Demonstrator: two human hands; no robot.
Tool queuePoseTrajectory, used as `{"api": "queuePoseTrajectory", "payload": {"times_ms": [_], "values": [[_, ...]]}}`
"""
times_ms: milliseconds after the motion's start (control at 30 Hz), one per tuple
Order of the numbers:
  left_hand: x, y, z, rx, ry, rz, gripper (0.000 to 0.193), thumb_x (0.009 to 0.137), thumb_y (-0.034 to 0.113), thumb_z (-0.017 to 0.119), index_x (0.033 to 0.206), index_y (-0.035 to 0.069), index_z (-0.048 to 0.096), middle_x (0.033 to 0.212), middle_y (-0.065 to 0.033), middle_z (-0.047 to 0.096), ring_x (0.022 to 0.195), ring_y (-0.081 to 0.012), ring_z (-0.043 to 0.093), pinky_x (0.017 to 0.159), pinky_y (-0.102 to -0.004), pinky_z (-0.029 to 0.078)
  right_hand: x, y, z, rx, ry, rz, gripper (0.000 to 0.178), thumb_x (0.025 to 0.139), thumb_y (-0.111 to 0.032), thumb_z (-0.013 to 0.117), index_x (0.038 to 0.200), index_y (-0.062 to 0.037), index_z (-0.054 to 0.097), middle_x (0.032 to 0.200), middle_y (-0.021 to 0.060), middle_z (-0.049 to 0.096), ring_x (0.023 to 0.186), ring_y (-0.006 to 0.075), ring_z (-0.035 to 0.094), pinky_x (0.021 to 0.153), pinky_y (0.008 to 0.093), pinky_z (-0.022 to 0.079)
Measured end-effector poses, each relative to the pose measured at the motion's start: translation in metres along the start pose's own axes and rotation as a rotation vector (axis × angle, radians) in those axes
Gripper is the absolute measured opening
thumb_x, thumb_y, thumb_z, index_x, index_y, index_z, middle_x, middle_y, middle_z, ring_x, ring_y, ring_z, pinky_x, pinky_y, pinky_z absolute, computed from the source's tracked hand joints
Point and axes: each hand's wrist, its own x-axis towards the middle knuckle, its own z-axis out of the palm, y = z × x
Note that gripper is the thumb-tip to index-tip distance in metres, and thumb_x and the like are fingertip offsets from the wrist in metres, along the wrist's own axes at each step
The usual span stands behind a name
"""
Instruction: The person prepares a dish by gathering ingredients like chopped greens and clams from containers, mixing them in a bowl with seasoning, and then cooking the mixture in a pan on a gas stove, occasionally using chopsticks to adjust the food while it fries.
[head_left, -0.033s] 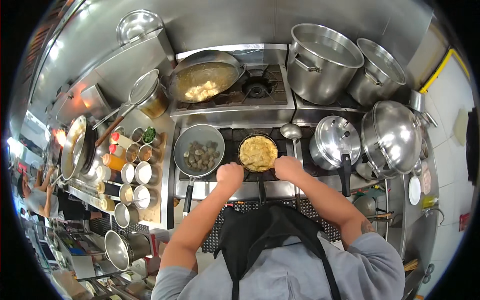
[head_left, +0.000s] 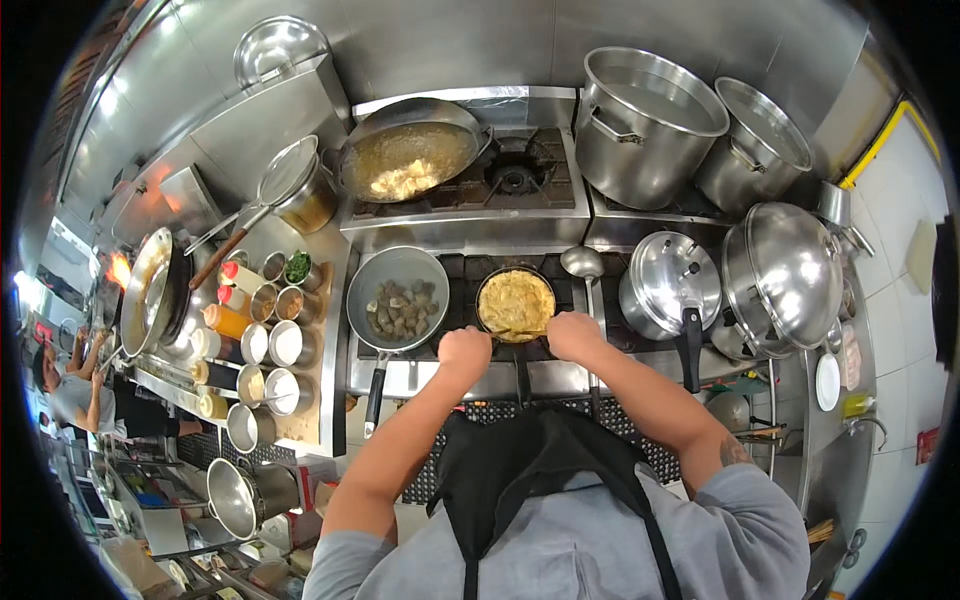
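A small dark frying pan sits on the front burner, its handle toward me. A golden, egg-like round fills it. My left hand is closed at the pan's near left side, and my right hand is closed at its near right side. Thin dark pieces seem to run from both fists to the pan's near edge; I cannot make out what they are. Left of my left hand, a grey frying pan holds several greyish-brown pieces. A steel ladle lies to the right of the small pan.
A wok of oil with pale frying pieces stands behind. Tall stockpots, a pressure cooker and a domed steamer line the right. Seasoning tubs and bottles crowd the left counter. Another person works far left, near a flame.
My left hand has shifted very slightly to the right, toward the small pan. My right hand stays almost in place, and the pans have not visibly moved.
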Motion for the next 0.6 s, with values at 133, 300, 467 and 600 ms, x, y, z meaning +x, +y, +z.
{"api": "queuePoseTrajectory", "payload": {"times_ms": [133, 300, 467, 600], "values": [[-0.001, -0.006, 0.022, -0.067, -0.011, -0.07, 0.02, 0.086, 0.018, 0.052, 0.085, 0.008, 0.069, 0.088, -0.0136, 0.066, 0.077, -0.0281, 0.068, 0.063, -0.0383, 0.054, 0.009, 0.002, 0.0, -0.058, -0.047, -0.061, 0.02, 0.076, -0.011, 0.054, 0.084, -0.0034, 0.071, 0.092, 0.0183, 0.068, 0.088, 0.0326, 0.067, 0.074, 0.0427, 0.054], [0.001, 0.005, 0.0, -0.116, 0.093, -0.044, 0.017, 0.085, 0.016, 0.052, 0.086, 0.007, 0.067, 0.089, -0.0148, 0.066, 0.078, -0.0289, 0.068, 0.063, -0.0393, 0.054, 0.009, 0.024, -0.019, -0.039, -0.028, 0.067, 0.021, 0.078, -0.011, 0.054, 0.086, -0.0032, 0.071, 0.09, 0.0181, 0.069, 0.089, 0.0321, 0.067, 0.075, 0.0422, 0.054], [0.02, 0.021, 0.027, -0.189, -0.026, -0.036, 0.019, 0.084, 0.014, 0.051, 0.09, 0.005, 0.067, 0.094, -0.0153, 0.066, 0.083, -0.0309, 0.068, 0.069, -0.0408, 0.055, 0.018, 0.014, 0.009, -0.034, 0.027, 0.109, 0.022, 0.079, -0.011, 0.053, 0.086, -0.003, 0.072, 0.095, 0.0169, 0.069, 0.09, 0.032, 0.067, 0.075, 0.0416, 0.054], [0.022, 0.008, 0.023, -0.182, -0.058, -0.063, 0.022, 0.084, 0.014, 0.052, 0.092, 0.003, 0.068, 0.097, -0.0161, 0.066, 0.087, -0.0307, 0.067, 0.072, -0.0406, 0.054, 0.02, 0.023, 0.005, -0.031, -0.015, 0.103, 0.022, 0.079, -0.01, 0.052, 0.086, -0.003, 0.072, 0.094, 0.0165, 0.069, 0.089, 0.0319, 0.067, 0.076, 0.0415, 0.054]]}}
